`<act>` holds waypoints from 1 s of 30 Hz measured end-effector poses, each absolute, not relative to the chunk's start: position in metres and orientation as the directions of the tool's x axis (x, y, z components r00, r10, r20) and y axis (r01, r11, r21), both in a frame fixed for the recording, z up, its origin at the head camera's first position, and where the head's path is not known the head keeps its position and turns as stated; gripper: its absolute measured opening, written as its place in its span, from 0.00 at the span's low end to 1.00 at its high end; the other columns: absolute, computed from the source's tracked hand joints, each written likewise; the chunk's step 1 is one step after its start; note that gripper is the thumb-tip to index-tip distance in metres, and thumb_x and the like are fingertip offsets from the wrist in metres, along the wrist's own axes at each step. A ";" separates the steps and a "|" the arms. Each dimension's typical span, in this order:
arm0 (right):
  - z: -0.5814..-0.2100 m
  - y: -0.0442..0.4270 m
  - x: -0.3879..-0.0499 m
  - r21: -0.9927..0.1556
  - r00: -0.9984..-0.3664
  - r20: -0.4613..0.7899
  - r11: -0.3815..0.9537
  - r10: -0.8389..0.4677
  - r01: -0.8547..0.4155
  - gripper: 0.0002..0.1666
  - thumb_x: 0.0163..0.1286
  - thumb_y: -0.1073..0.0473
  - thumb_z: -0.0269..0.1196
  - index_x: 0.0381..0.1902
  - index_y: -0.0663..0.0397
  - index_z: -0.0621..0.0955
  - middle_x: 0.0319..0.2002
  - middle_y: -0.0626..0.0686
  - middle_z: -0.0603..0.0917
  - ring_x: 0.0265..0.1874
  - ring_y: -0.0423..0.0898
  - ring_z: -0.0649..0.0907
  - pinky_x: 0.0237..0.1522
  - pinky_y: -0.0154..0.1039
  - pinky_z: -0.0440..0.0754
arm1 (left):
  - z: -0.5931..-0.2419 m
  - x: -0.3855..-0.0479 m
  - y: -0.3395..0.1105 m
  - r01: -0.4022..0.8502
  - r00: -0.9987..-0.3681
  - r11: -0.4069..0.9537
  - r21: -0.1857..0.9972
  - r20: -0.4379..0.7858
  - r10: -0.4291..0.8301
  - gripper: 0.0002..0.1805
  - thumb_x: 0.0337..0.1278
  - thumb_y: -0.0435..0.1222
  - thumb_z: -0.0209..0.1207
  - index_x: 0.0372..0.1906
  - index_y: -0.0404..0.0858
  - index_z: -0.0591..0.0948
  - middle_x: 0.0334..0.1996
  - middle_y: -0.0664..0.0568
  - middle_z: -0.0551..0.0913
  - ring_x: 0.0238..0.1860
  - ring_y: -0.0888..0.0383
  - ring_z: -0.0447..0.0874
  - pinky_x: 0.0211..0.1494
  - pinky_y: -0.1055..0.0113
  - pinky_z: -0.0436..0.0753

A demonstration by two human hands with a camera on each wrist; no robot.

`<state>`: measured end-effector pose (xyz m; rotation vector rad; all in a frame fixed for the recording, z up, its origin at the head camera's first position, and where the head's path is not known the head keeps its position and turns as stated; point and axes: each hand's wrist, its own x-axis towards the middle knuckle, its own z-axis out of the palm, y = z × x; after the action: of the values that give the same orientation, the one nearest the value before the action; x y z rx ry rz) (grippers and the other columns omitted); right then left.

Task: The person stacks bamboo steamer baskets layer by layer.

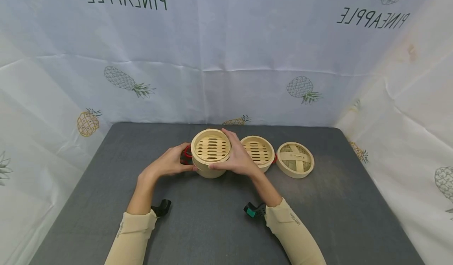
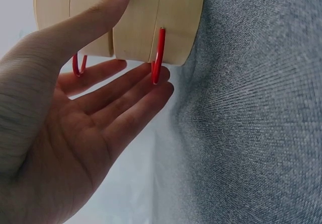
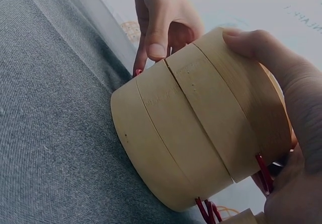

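Two round bamboo steamer baskets stand stacked in the head view. The upper basket has a slatted floor; the lower basket rests on the table. My right hand grips the upper basket, its thumb near the rim. My left hand holds the lower basket's left side, thumb near the seam and fingers around by the red handles. In the right wrist view, a thin dark seam separates the tiers, and the right fingers are partly hidden.
Just right of the stack sits another slatted steamer basket with a red handle. Beside it lies a woven bamboo lid. The dark table meets a white pineapple-print cloth at the back.
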<state>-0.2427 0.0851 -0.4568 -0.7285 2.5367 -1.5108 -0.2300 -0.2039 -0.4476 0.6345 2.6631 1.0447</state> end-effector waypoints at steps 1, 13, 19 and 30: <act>-0.456 0.085 -0.243 -0.850 -0.880 0.154 0.394 -0.449 -0.349 0.80 0.48 0.25 0.83 0.89 0.37 0.54 0.84 0.57 0.61 0.79 0.60 0.72 0.77 0.68 0.73 | -0.448 -0.230 -0.204 0.316 -0.885 0.654 0.687 -0.035 0.465 0.44 0.61 0.44 0.78 0.75 0.29 0.72 0.60 0.36 0.88 0.58 0.42 0.90 0.60 0.47 0.91; -0.454 0.085 -0.242 -0.853 -0.883 0.125 0.405 -0.452 -0.329 0.78 0.51 0.26 0.82 0.90 0.34 0.52 0.86 0.57 0.59 0.81 0.60 0.70 0.77 0.68 0.73 | -0.446 -0.229 -0.203 0.321 -0.887 0.659 0.681 -0.029 0.461 0.42 0.61 0.44 0.78 0.74 0.29 0.73 0.59 0.37 0.88 0.57 0.43 0.91 0.59 0.47 0.91; -0.452 0.085 -0.241 -0.838 -0.874 0.119 0.425 -0.471 -0.343 0.81 0.50 0.17 0.77 0.90 0.34 0.50 0.88 0.57 0.55 0.84 0.61 0.66 0.79 0.70 0.70 | -0.446 -0.229 -0.204 0.320 -0.888 0.658 0.682 -0.025 0.458 0.43 0.62 0.43 0.78 0.74 0.29 0.72 0.60 0.37 0.88 0.57 0.43 0.91 0.59 0.47 0.91; -0.439 0.106 -0.237 -0.800 -0.856 0.115 0.463 -0.505 -0.381 0.82 0.50 0.17 0.77 0.91 0.39 0.48 0.89 0.57 0.53 0.87 0.62 0.61 0.81 0.72 0.67 | -0.447 -0.228 -0.204 0.324 -0.885 0.649 0.689 -0.021 0.464 0.43 0.62 0.43 0.78 0.74 0.29 0.72 0.60 0.37 0.87 0.58 0.42 0.90 0.59 0.47 0.91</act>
<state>-0.2367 0.1056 -0.4394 -0.7819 2.5666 -1.3503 -0.2279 -0.2038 -0.4470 0.6461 2.6711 1.0583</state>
